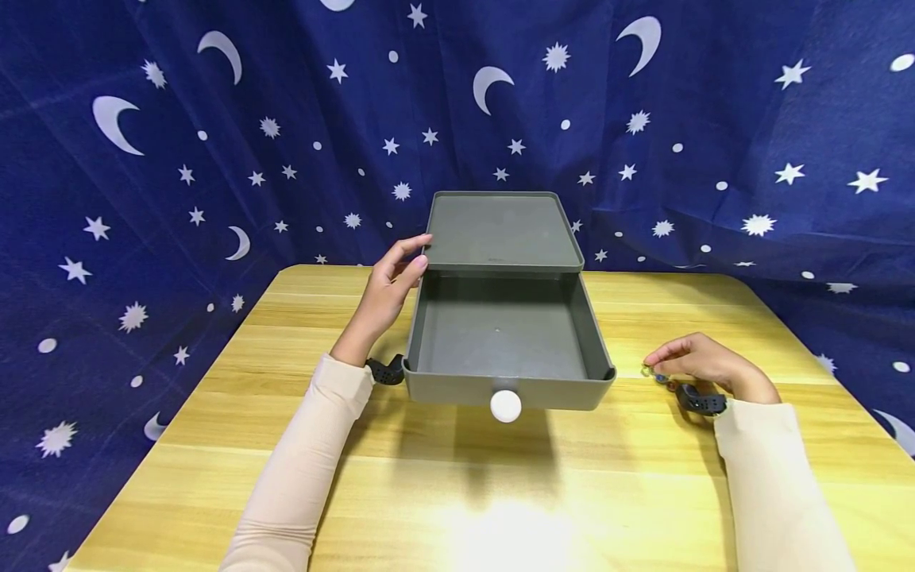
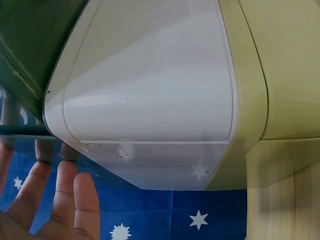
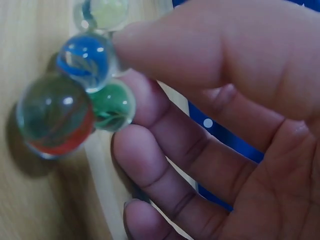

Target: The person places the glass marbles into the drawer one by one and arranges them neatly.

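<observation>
A grey desktop drawer box [image 1: 504, 230] stands at the middle of the table, its drawer [image 1: 500, 387] pulled out toward me, a white round knob [image 1: 506, 406] on the front. My left hand [image 1: 389, 286] rests against the box's left side, fingers nearly straight and fingertips at its top edge. To the right, my right hand [image 1: 704, 361] pinches at a cluster of glass marbles close over the table. In the right wrist view these are a blue marble [image 3: 86, 62], a green marble [image 3: 114, 105], a larger red-and-green marble [image 3: 55, 117] and a pale yellow marble [image 3: 107, 11].
The wooden table [image 1: 236, 461] reaches beyond both sides of the box. A dark blue curtain [image 1: 300, 95] with white moons and stars hangs behind and beside it. A black wrist device [image 1: 386, 370] shows at my left cuff, close to the drawer's front corner.
</observation>
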A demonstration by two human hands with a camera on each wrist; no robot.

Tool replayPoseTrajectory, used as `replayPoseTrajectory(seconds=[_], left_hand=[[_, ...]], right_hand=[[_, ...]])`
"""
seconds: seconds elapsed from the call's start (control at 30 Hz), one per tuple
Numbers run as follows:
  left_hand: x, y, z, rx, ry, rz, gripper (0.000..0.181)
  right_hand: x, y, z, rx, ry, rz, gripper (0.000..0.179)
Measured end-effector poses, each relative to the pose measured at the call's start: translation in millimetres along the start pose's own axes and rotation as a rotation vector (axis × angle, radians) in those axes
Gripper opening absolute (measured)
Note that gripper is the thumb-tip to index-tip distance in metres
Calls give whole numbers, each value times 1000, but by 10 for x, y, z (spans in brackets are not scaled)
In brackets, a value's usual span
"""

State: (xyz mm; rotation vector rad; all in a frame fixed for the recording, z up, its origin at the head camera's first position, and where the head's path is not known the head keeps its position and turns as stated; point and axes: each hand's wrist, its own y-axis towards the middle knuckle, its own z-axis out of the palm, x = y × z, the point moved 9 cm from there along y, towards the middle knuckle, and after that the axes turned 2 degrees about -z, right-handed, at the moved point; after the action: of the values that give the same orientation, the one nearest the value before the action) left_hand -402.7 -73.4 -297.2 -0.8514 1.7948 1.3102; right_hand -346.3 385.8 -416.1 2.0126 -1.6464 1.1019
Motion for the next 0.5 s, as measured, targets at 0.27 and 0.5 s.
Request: replayPoseTrajectory(seconds=[0.27, 0.5], left_hand=[[-13, 0, 1, 1, -6, 4, 48], [-6, -2, 0, 2, -6, 3, 48]], right_hand=[[-14, 12, -12, 4, -33, 17, 30], [-1, 14, -4, -3, -53, 10, 30]])
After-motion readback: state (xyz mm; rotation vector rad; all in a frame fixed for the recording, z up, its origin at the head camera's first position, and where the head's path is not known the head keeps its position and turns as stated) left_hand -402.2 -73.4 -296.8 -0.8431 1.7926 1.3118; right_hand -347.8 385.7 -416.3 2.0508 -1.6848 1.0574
